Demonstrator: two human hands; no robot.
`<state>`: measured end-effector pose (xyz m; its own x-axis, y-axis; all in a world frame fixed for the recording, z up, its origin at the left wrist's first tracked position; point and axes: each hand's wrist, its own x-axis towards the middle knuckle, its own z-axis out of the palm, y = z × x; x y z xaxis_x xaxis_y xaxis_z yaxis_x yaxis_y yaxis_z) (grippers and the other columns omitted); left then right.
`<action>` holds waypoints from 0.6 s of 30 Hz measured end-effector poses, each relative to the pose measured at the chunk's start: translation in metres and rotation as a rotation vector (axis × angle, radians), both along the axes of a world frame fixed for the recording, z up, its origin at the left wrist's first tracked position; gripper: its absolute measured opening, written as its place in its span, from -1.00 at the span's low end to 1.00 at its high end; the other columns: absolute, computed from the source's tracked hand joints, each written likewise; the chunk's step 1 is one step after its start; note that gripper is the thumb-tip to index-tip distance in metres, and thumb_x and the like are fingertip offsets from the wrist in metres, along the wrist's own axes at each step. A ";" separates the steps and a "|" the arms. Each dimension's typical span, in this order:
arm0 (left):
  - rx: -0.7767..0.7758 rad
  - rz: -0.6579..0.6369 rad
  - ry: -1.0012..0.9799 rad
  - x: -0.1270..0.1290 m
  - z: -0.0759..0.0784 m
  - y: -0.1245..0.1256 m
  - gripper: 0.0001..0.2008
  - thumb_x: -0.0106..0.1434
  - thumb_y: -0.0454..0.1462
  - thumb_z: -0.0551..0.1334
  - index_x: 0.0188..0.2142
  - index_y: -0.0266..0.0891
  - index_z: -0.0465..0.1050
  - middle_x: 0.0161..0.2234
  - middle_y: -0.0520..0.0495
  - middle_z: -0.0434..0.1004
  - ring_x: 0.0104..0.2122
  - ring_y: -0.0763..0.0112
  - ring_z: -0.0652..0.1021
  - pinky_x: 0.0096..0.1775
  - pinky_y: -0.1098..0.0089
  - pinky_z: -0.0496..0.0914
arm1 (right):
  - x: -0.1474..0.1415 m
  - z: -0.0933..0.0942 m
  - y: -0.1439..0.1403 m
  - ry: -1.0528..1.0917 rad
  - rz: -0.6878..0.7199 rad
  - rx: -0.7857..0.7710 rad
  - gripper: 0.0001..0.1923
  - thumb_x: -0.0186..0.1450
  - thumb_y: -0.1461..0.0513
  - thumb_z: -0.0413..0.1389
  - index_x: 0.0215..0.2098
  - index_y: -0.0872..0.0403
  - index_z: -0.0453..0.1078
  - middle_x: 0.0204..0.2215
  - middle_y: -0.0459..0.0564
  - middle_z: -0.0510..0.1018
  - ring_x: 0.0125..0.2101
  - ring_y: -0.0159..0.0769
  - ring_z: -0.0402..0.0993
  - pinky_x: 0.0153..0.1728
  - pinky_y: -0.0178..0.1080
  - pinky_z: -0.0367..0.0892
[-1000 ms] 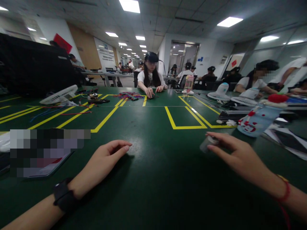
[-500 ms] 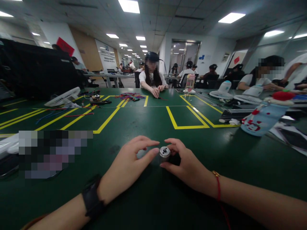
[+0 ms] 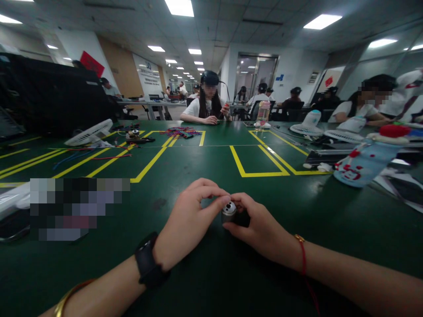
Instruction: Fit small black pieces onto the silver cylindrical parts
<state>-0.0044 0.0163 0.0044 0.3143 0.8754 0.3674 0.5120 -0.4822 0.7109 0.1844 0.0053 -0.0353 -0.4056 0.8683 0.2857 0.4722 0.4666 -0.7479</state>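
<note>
A small silver cylinder, which looks like a small electric motor (image 3: 228, 213), stands upright between my hands on the green table, its round top with dark holes facing up. My left hand (image 3: 198, 218) comes from the left, thumb and index finger pinched at the motor's upper rim. Round its right side curls my right hand (image 3: 256, 224), the thumb in front and the fingers behind. Those rear fingertips are partly hidden. Whether the left fingers also grip some tiny part at the top, I cannot make out.
Yellow tape (image 3: 264, 175) marks areas on the green table (image 3: 188, 163). Coloured wires (image 3: 181, 132) lie ahead to the left, near a white fan (image 3: 90, 133). A light-blue bottle (image 3: 365, 160) stands on the right. Across the table sits a person (image 3: 205, 108).
My left hand has moved right and its fingertips have closed onto the motor's top. My right hand stays around the motor. The person opposite has raised one hand from the table.
</note>
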 end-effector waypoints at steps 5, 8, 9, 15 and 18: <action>-0.090 0.006 0.072 -0.017 -0.013 0.006 -0.82 0.23 -0.12 0.22 -0.27 -0.05 0.60 -0.17 -0.02 0.48 -0.17 0.26 0.48 -0.11 0.24 0.34 | 0.006 0.000 -0.002 -0.018 -0.030 -0.023 -0.62 0.16 0.24 0.16 -0.06 0.06 0.24 -0.18 -0.05 0.44 -0.21 -0.39 0.39 -0.18 -0.30 0.32; -0.078 -0.023 0.207 -0.019 -0.030 0.009 -0.84 0.20 -0.12 0.25 -0.26 0.04 0.61 -0.10 -0.02 0.47 -0.09 0.18 0.44 -0.05 0.15 0.29 | 0.006 -0.003 -0.002 -0.035 -0.050 0.015 -0.54 0.16 0.23 0.15 0.02 0.04 0.19 -0.15 -0.03 0.43 -0.18 -0.38 0.39 -0.14 -0.27 0.33; -0.070 -0.030 0.248 -0.019 -0.034 0.009 -0.84 0.20 -0.11 0.26 -0.27 0.06 0.61 -0.10 -0.02 0.48 -0.09 0.16 0.43 -0.04 0.13 0.28 | 0.005 -0.004 -0.002 -0.048 -0.055 0.033 -0.46 0.15 0.22 0.16 0.07 0.03 0.15 -0.10 -0.01 0.41 -0.15 -0.36 0.38 -0.10 -0.25 0.32; -0.125 -0.047 0.204 -0.028 -0.031 0.012 -0.71 0.20 -0.08 0.23 -0.10 0.03 0.54 -0.05 -0.06 0.47 -0.05 0.14 0.43 0.01 0.12 0.27 | 0.008 -0.001 0.000 -0.107 -0.025 0.081 -0.52 0.20 0.17 0.14 0.07 -0.02 0.20 -0.03 -0.03 0.38 -0.05 -0.34 0.34 0.00 -0.21 0.29; -0.182 0.034 0.131 -0.051 -0.023 0.013 -0.64 0.23 -0.02 0.16 -0.03 -0.02 0.48 -0.02 -0.08 0.45 -0.05 0.15 0.46 -0.02 0.17 0.31 | 0.036 0.002 0.004 -0.115 -0.184 0.114 -0.50 0.22 0.12 0.12 0.09 0.00 0.16 -0.05 -0.01 0.40 -0.09 -0.34 0.38 -0.04 -0.22 0.32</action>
<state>-0.0554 0.0295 -0.0190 0.3178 0.9345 0.1603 0.6194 -0.3326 0.7111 0.2206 0.0095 -0.0336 -0.2788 0.8953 0.3473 0.6360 0.4431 -0.6318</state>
